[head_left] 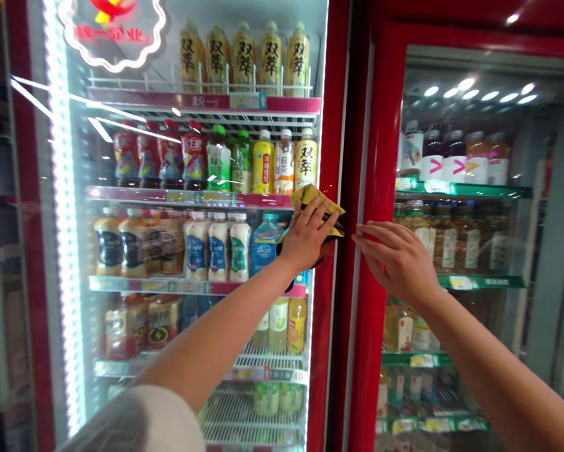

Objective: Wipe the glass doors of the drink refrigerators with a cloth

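Observation:
My left hand (307, 229) presses a folded yellow cloth (317, 196) with dark patches against the right edge of the left fridge's glass door. Its fingers lie spread over the cloth, which pokes out above and below them. My right hand (399, 257) is raised at the red frame (364, 326) of the right fridge, its fingers stretched out and holding nothing. The fingertips are at the door's edge; whether they touch it I cannot tell. Behind the glass near my left hand stands a blue-labelled bottle (265, 245).
Through the left glass, shelves hold rows of drinks, with yellow bottles (244, 56) on top and red bottles (194, 154) below. A round sticker (112, 53) is on the door's upper left. The right fridge has green-edged shelves (479, 191) with more bottles.

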Available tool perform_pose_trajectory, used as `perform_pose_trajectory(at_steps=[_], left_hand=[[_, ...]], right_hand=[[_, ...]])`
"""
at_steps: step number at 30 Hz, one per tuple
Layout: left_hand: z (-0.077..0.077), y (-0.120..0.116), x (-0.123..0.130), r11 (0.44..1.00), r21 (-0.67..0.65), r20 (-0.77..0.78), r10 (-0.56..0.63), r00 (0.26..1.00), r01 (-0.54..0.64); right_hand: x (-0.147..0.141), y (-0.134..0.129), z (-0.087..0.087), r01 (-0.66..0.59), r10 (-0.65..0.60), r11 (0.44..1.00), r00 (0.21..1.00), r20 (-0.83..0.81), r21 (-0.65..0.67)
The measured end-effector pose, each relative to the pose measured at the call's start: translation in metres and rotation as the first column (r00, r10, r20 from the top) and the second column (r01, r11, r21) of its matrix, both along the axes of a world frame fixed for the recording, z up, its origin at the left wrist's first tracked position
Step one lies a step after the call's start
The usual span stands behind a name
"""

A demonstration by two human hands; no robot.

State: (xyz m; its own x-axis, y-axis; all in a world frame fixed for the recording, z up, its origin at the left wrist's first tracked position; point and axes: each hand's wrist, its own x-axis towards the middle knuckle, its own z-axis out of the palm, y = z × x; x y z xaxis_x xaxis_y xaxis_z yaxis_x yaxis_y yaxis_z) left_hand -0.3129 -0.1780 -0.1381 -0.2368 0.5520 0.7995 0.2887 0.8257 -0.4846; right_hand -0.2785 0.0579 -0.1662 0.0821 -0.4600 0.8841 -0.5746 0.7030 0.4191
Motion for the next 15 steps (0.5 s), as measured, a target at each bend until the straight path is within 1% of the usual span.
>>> perform_pose_trajectory(at_steps=[1,2,3,4,5,8,9,10,11,12,13,14,15], left_hand=[[-0.005,0.002,0.000,0.999,-0.033,0.013,0.000,1.000,0.000],[-0.014,0.000,0.000,0.997,-0.082,0.032,-0.004,0.999,0.006],[-0.028,-0.004,0.002,0.991,-0.133,0.052,-0.010,0.999,0.017],[-0.045,-0.010,0.004,0.984,-0.177,0.072,-0.018,0.997,0.030],[-0.066,-0.017,0.007,0.977,-0.210,0.093,-0.026,0.995,0.045],[-0.133,-0.038,0.018,0.946,-0.302,0.180,-0.064,0.982,0.117],[-0.152,-0.042,0.021,0.919,-0.357,0.226,-0.087,0.970,0.166],[-0.165,-0.045,0.025,0.890,-0.408,0.267,-0.098,0.959,0.204],[-0.173,-0.047,0.027,0.865,-0.445,0.298,-0.102,0.949,0.232],[-0.174,-0.048,0.028,0.850,-0.468,0.317,-0.095,0.944,0.243],[-0.168,-0.048,0.028,0.849,-0.474,0.321,-0.081,0.944,0.234],[-0.157,-0.049,0.027,0.859,-0.468,0.314,-0.059,0.948,0.209],[-0.142,-0.050,0.026,0.879,-0.446,0.298,-0.031,0.954,0.168]], right_hand=[[0.002,0.000,-0.001,-0.005,0.005,1.000,1.000,0.003,0.001],[0.003,-0.001,-0.004,-0.011,0.011,1.000,1.000,0.009,0.007],[0.004,-0.001,-0.008,-0.017,0.016,1.000,1.000,0.021,0.019],[0.006,-0.001,-0.014,-0.021,0.020,0.999,0.999,0.037,0.038],[0.007,-0.001,-0.020,-0.022,0.018,0.998,0.998,0.056,0.065],[0.010,-0.004,-0.043,-0.002,-0.018,0.980,0.995,0.098,0.197],[0.010,-0.005,-0.050,0.008,-0.034,0.969,0.994,0.103,0.246],[0.011,-0.007,-0.055,0.016,-0.047,0.958,0.993,0.104,0.288],[0.011,-0.008,-0.059,0.021,-0.056,0.948,0.993,0.104,0.317],[0.011,-0.009,-0.061,0.022,-0.059,0.944,0.993,0.103,0.330],[0.011,-0.010,-0.061,0.020,-0.057,0.945,0.993,0.101,0.327],[0.010,-0.010,-0.060,0.015,-0.049,0.950,0.994,0.101,0.310],[0.010,-0.010,-0.058,0.006,-0.036,0.958,0.994,0.099,0.286]])
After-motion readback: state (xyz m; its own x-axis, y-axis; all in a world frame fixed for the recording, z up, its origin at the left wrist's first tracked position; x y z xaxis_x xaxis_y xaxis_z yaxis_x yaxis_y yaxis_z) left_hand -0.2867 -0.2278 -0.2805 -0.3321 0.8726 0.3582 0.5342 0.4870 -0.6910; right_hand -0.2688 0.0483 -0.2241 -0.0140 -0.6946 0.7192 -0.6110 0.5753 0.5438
